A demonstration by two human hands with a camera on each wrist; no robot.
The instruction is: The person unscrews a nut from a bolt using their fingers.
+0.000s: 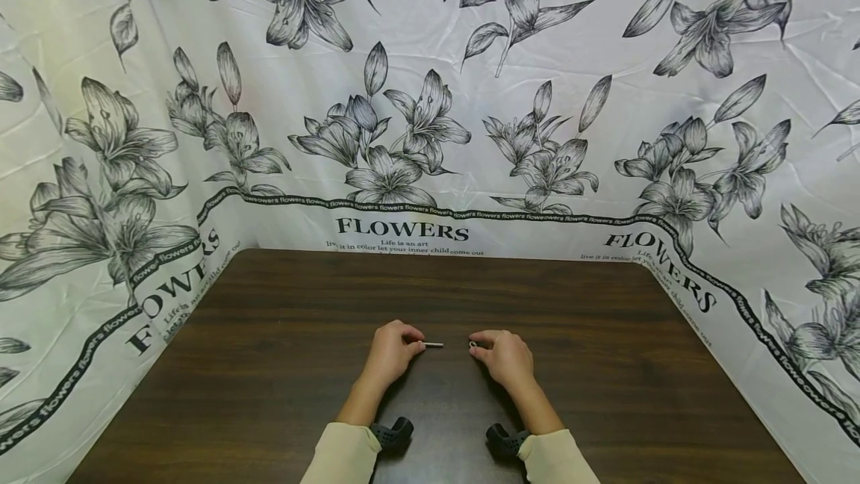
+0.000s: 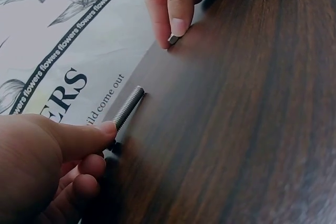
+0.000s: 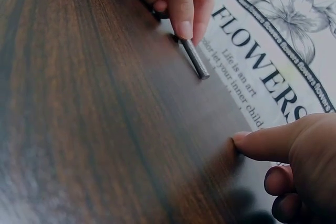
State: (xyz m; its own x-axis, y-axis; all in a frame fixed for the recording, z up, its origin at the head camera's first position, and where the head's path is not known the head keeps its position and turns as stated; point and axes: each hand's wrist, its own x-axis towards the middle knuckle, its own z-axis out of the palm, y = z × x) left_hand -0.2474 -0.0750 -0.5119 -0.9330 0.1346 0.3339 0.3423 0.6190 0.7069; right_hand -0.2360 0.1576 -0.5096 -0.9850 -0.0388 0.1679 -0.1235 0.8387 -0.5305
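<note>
A threaded metal bolt (image 2: 129, 107) is pinched between the thumb and fingers of my left hand (image 1: 393, 350), its bare end pointing toward the right hand. The bolt's head end is hidden by the fingers. My right hand (image 1: 505, 356) pinches a small metal nut (image 1: 473, 344) between thumb and forefinger, level with the bolt and a short gap apart from it. In the left wrist view only an edge of the nut shows below the right fingertips; the right wrist view hides it behind the thumb. Both hands are low over the dark wooden table (image 1: 430, 290).
A white cloth (image 1: 416, 36) printed with lilies and lettering hangs behind the table and along its sides. Each wrist wears a black device (image 1: 393, 433) below the light sleeve (image 1: 344, 454).
</note>
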